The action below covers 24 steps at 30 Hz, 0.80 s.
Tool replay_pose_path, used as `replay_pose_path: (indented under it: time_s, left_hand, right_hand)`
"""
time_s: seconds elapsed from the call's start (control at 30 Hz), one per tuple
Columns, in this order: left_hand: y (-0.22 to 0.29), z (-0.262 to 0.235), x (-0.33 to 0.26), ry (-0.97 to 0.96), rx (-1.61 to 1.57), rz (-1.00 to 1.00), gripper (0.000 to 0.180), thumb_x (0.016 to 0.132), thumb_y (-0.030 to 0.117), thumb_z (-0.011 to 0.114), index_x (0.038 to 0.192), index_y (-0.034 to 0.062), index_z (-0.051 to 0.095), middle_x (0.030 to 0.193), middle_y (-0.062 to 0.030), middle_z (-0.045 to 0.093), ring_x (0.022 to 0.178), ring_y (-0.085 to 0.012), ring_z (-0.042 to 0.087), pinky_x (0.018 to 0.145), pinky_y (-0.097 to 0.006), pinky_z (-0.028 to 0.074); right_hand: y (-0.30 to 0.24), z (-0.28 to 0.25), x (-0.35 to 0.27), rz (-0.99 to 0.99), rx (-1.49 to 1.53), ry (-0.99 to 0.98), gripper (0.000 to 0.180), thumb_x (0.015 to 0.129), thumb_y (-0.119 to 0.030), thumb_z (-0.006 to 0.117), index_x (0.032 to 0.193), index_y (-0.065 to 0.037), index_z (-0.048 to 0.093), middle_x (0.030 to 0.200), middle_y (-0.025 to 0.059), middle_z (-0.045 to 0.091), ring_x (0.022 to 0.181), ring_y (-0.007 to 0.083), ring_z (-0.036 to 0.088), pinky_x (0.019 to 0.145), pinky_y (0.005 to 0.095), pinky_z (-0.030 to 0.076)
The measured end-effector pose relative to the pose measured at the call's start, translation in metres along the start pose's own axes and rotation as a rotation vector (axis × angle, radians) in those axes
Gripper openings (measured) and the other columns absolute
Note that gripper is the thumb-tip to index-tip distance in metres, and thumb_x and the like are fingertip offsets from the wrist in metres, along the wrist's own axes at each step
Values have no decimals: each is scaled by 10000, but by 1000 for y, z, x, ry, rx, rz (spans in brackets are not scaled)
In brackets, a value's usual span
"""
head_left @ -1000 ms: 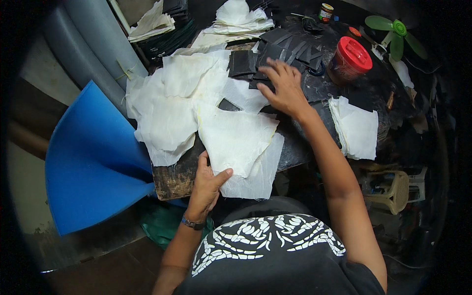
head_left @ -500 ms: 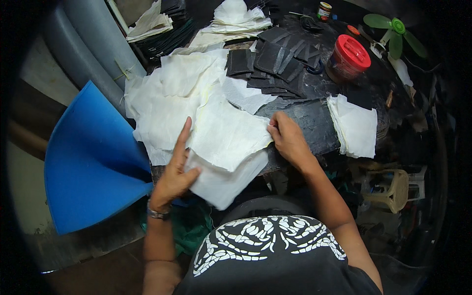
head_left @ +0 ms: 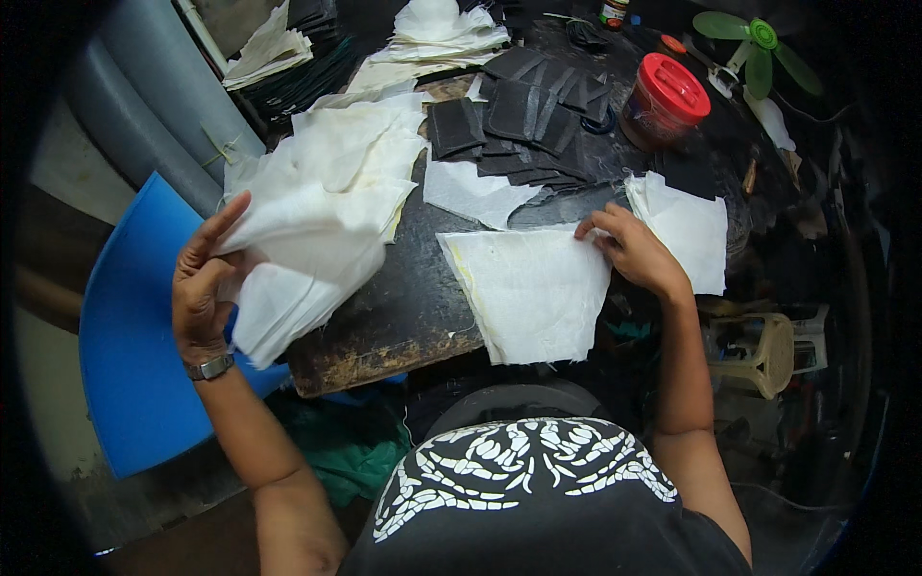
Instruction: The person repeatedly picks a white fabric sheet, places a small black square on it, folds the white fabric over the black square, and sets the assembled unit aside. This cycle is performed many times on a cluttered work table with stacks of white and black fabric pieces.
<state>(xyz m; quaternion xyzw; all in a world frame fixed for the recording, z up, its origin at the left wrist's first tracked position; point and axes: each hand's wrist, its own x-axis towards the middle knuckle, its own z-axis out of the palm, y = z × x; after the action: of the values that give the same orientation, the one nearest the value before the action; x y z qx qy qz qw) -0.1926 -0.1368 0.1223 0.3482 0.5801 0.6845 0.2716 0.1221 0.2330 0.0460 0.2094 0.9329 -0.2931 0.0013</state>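
Note:
My left hand (head_left: 205, 283) grips a thick stack of white cloth sheets (head_left: 317, 216) and holds it raised over the left end of the dark worktable (head_left: 399, 312). My right hand (head_left: 629, 248) rests with its fingers on the top right corner of a single white cloth sheet (head_left: 533, 293) lying flat near the table's front edge. A smaller white sheet (head_left: 475, 192) lies just behind it. Several black fabric pieces (head_left: 523, 120) are fanned out further back.
A jar with a red lid (head_left: 663, 101) stands at the back right, with a small green fan (head_left: 754, 43) behind it. More white cloth (head_left: 691, 226) lies at the right and piles (head_left: 442, 29) at the back. A blue sheet (head_left: 130, 355) leans at the left. A plastic stool (head_left: 764, 350) stands to the right.
My left hand has gathered the pile of white sheets and lifted it off to the left, baring the table. My right hand came back from the black pieces to the single sheet.

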Motion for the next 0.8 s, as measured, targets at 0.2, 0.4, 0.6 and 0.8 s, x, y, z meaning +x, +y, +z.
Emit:
replay_pose_path:
  time_s: [0.2, 0.4, 0.6, 0.8]
  left_hand:
    - [-43, 95, -1, 76, -155, 76, 730, 780, -84, 545, 1480, -29, 346, 1440, -209, 480, 1197, -218, 587, 1013, -331, 492]
    - [-115, 164, -43, 208, -264, -307, 893, 834, -138, 465, 1580, 91, 31, 1527, -237, 321, 1314, -224, 455, 1047, -316, 417]
    - [-121, 159, -63, 134, -182, -239, 921, 816, -152, 434, 1589, 182, 61, 1431, -221, 413, 1268, -220, 486, 1045, -323, 416]
    - [-121, 141, -67, 69, 348, -155, 665, 806, -125, 488, 1455, 6, 427, 1366, -160, 474, 1256, -219, 488, 1092, -292, 337]
  right_hand:
    - [-7, 24, 12, -79, -331, 484, 326, 830, 32, 599, 1122, -110, 626, 1075, 126, 545, 1055, 325, 522, 938, 415, 399]
    - [-20, 47, -12, -134, -242, 476, 462, 827, -123, 671, 1280, -97, 581, 1171, 159, 525, 1174, 340, 471, 1010, 454, 362]
    - [-10, 64, -12, 118, -220, 566, 555, 872, -309, 683, 1355, -76, 540, 1192, 183, 513, 1154, 353, 468, 1026, 430, 351]
    - [0, 37, -13, 170, 131, 308, 279, 896, -203, 643, 1095, -24, 563, 964, 88, 556, 919, 217, 534, 814, 348, 434]
